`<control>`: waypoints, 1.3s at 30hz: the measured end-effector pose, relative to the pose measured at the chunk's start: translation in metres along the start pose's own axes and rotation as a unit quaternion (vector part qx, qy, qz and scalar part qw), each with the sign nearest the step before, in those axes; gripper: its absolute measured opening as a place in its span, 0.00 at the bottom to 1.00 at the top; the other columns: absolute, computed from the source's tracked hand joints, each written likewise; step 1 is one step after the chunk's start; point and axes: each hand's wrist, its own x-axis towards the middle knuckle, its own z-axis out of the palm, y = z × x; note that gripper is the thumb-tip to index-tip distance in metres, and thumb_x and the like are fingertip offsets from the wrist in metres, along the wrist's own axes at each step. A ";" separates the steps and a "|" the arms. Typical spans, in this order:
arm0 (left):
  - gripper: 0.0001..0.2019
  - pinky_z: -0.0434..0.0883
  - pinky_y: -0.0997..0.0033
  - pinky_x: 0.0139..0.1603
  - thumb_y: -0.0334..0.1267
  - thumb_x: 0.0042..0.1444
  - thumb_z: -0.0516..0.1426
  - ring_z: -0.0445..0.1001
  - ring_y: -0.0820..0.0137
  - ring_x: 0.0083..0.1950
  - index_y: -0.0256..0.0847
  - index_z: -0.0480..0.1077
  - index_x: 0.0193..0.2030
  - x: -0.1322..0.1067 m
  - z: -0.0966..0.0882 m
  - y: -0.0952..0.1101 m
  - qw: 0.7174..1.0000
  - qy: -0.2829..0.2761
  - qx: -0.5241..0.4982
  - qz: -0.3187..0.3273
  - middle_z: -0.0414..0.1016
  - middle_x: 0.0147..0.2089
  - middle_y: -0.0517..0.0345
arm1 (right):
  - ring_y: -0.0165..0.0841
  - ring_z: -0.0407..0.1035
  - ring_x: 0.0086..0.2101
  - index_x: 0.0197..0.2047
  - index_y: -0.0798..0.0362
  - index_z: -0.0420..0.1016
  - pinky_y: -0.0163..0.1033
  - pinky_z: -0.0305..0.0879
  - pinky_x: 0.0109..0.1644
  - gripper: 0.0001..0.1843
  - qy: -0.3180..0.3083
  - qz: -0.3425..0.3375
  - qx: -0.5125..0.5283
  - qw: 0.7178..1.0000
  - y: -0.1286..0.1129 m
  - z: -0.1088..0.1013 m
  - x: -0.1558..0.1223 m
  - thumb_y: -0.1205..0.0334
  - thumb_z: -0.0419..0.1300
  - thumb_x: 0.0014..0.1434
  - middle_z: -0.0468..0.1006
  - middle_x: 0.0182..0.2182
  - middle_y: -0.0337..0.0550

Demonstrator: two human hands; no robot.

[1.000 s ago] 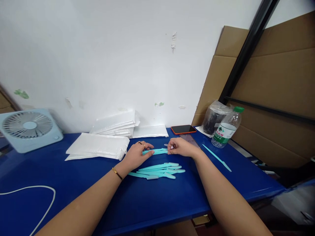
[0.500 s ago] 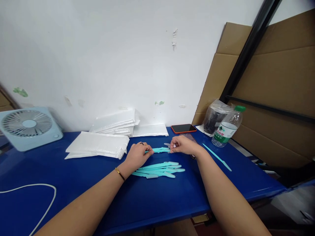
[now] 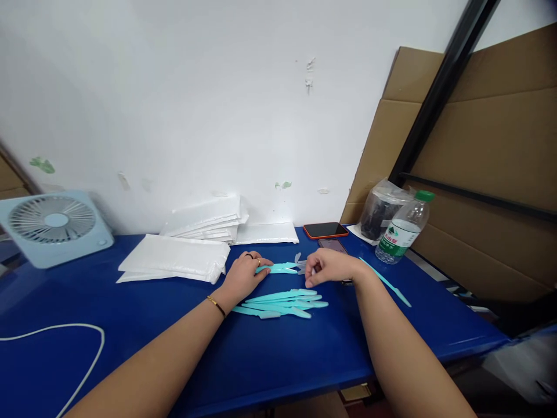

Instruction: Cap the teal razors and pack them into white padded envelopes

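My left hand [image 3: 247,275] is closed on the handle ends of several turquoise eyebrow razors [image 3: 281,268], which lie low over the table and point right. Translucent blade covers [image 3: 301,266] show around their far ends, between the razors and my right hand. My right hand [image 3: 319,267] is just right of these tips, its fingers curled together; whether they pinch something small I cannot make out. Nearer to me lies a fanned pile of similar turquoise razors [image 3: 278,303], with pale covers at their right ends.
On the blue table [image 3: 278,360] are white padded packets [image 3: 174,255], a fan [image 3: 56,223] and a white cable [image 3: 93,360]. Two phones, one red-edged [image 3: 325,230], lie behind my right hand. A bottle [image 3: 400,229], a bagged dark roll [image 3: 378,212] and a single razor [image 3: 387,283] are at right.
My right hand has moved slightly right and down from the razor tips. The tips and loose-looking covers now show more. My left hand keeps its hold on the razors.
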 end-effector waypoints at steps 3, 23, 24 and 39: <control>0.15 0.62 0.66 0.47 0.46 0.57 0.51 0.64 0.65 0.45 0.49 0.69 0.49 0.000 -0.003 0.004 0.999 0.029 0.005 -0.012 0.68 0.43 0.56 | 0.27 0.62 0.23 0.30 0.56 0.77 0.30 0.53 0.24 0.18 -0.066 0.003 -0.019 0.998 -0.001 0.005 0.003 0.49 0.65 0.41 0.72 0.22 0.38; 0.09 0.60 0.67 0.42 0.45 0.53 0.55 0.67 0.65 0.42 0.48 0.73 0.37 0.002 -0.014 0.006 0.999 -0.006 0.028 -0.025 0.73 0.37 0.60 | 0.30 0.66 0.28 0.29 0.54 0.76 0.31 0.56 0.29 0.07 0.158 0.035 -0.090 0.983 0.011 -0.002 0.007 0.61 0.62 0.46 0.75 0.26 0.40; 0.10 0.61 0.67 0.42 0.45 0.52 0.56 0.66 0.65 0.43 0.48 0.72 0.39 0.002 -0.014 0.006 0.999 -0.003 0.022 -0.027 0.73 0.38 0.59 | 0.30 0.66 0.28 0.29 0.54 0.76 0.31 0.56 0.29 0.07 0.154 0.028 -0.083 0.984 0.010 -0.001 0.007 0.60 0.62 0.46 0.76 0.27 0.40; 0.10 0.58 0.70 0.37 0.45 0.51 0.56 0.68 0.69 0.36 0.44 0.72 0.27 -0.001 -0.021 0.017 0.997 -0.075 0.019 0.024 0.73 0.29 0.61 | 0.28 0.65 0.26 0.27 0.55 0.75 0.30 0.55 0.26 0.08 0.058 -0.002 -0.088 0.994 -0.005 0.010 0.010 0.58 0.63 0.45 0.75 0.25 0.37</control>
